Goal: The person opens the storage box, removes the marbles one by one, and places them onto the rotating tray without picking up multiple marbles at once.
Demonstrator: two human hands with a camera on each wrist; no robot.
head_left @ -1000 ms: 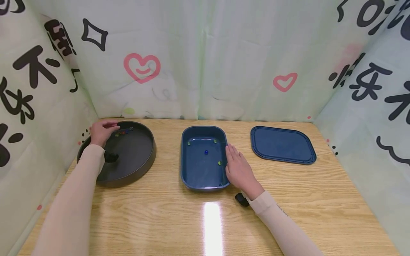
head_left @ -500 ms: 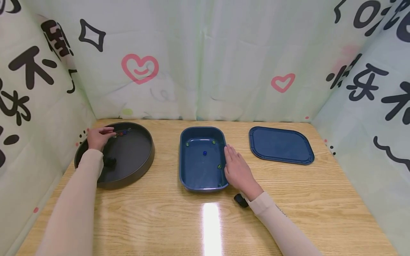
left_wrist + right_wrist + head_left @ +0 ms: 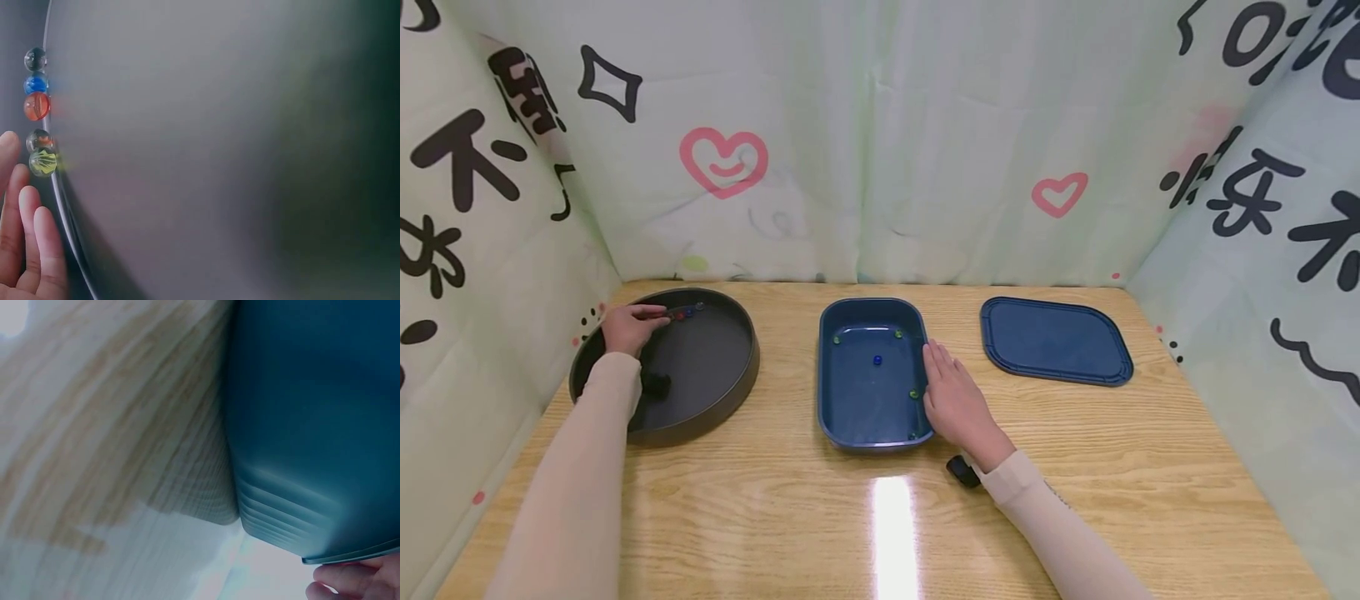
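Note:
My left hand (image 3: pixel 625 330) reaches over the left rim of a round dark pan (image 3: pixel 707 358), fingers extended near a row of glass marbles. In the left wrist view the row lies along the pan's edge: a clear marble (image 3: pixel 35 59), a blue marble (image 3: pixel 35 83), a red marble (image 3: pixel 37 106), a clear-and-orange marble (image 3: pixel 39 139) and a yellow-streaked marble (image 3: pixel 43 162). The fingertips are beside the yellow one, with nothing seen between them. Straight fingers of my right hand (image 3: pixel 958 404) rest against the right side of a blue rectangular box (image 3: pixel 868 412).
Inside the box lie a blue marble (image 3: pixel 877 360) and several green ones, including a green marble (image 3: pixel 913 394). A flat blue lid (image 3: pixel 1056 342) lies to the right on the wooden table (image 3: pixel 760 517). Printed curtains (image 3: pixel 925 150) enclose the back and sides.
My left hand has come slightly lower towards the marbles and now covers part of the row in the head view. The right hand stays against the box. The head view has shifted slightly.

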